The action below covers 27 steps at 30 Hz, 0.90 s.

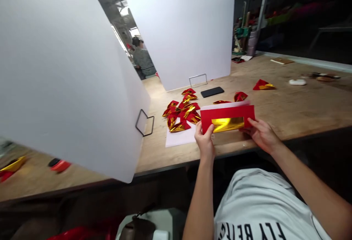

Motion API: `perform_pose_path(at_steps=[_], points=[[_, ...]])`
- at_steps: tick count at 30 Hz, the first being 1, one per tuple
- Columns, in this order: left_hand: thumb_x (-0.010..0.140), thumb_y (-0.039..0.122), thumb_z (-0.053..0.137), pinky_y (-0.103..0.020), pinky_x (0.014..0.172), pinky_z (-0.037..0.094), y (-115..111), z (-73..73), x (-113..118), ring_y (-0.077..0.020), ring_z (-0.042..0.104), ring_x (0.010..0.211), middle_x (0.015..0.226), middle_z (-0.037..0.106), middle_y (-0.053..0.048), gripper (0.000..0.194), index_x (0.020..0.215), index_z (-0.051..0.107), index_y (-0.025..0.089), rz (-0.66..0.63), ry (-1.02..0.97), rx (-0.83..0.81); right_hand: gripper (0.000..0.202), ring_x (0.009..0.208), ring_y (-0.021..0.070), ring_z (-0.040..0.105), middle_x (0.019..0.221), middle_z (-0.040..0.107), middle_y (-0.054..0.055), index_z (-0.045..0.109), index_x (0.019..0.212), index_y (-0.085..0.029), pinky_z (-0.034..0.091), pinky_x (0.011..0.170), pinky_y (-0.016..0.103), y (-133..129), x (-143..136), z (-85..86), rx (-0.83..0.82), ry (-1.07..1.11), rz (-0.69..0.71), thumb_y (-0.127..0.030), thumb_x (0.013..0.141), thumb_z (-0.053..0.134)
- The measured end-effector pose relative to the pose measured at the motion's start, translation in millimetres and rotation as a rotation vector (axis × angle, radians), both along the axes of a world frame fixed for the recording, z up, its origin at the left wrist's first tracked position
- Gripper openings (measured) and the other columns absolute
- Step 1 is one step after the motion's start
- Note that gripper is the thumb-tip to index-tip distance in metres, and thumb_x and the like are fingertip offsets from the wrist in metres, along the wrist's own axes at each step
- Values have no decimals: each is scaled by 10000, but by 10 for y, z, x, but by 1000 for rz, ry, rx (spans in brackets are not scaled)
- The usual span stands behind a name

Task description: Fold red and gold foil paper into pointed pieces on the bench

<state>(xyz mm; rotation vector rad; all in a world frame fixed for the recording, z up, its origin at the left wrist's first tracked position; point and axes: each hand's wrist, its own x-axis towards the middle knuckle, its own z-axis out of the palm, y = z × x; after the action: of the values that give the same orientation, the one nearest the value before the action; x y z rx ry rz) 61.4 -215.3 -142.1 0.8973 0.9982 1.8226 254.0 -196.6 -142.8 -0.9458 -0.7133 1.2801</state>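
Nearest you is your own lap in a pale printed shirt [255,210], both forearms reaching up from it to the edge of the wooden bench [302,111]. The bench runs wide — white divider boards [63,78] stand on wire feet to your left and ahead, a dark phone [212,91] lies flat near the far board, and a heap of folded red-and-gold pieces [183,113] sits on a white sheet [180,137]. Beyond the gap between the boards, another person sits with their back to you. Your left hand [205,141] pinches the lower left corner of the red sheet with the gold band [227,119], thumb on top. Your right hand [261,134] holds its right edge, fingers [249,122] closed on the paper — it is raised just above the bench's near edge.
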Motion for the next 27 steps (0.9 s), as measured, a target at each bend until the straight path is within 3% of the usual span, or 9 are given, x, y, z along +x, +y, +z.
perform_pose_path(at_steps=[4,8,11,15,17,27], points=[[921,357,734,-401,852,604,-8,-118,-68,-197,700,928,1061,717,-69,285,1095,677,138,-20,73,-77,455,689,155,664,865,763,19,759,864,-227,552,578,259,7,22,-74,33,44,13,-227,457,962],[967,348,679,-431,900,597,73,-150,-205,-221,676,1042,1190,675,-86,290,1174,653,146,-15,83,-122,425,685,163,666,822,757,32,748,835,-190,556,624,281,7,60,-60,47,13,12,-178,463,952],[972,355,670,-443,913,596,122,-198,-281,-233,667,1077,1247,655,-98,327,1228,635,155,-5,66,-146,361,722,164,680,833,757,25,741,858,-171,565,692,291,6,63,-53,52,-16,18,-165,557,942],[974,368,666,-428,885,603,102,-267,-300,-227,673,1049,1242,658,-99,345,1245,630,157,-5,76,-181,176,827,151,687,972,725,32,696,999,-137,596,765,315,13,59,-65,46,-29,40,-263,899,769],[974,372,665,-428,884,604,90,-280,-292,-228,673,1052,1250,655,-101,353,1253,627,159,2,89,-183,203,903,163,688,1070,697,50,669,1094,-137,608,800,342,23,63,-79,41,-31,52,-306,983,679],[977,374,661,-451,916,596,-4,-143,-258,-238,667,1084,1265,648,-103,360,1265,620,161,72,113,-11,337,1048,217,676,1242,654,91,623,1258,-162,606,890,417,-25,46,-35,68,-65,161,-372,997,654]])
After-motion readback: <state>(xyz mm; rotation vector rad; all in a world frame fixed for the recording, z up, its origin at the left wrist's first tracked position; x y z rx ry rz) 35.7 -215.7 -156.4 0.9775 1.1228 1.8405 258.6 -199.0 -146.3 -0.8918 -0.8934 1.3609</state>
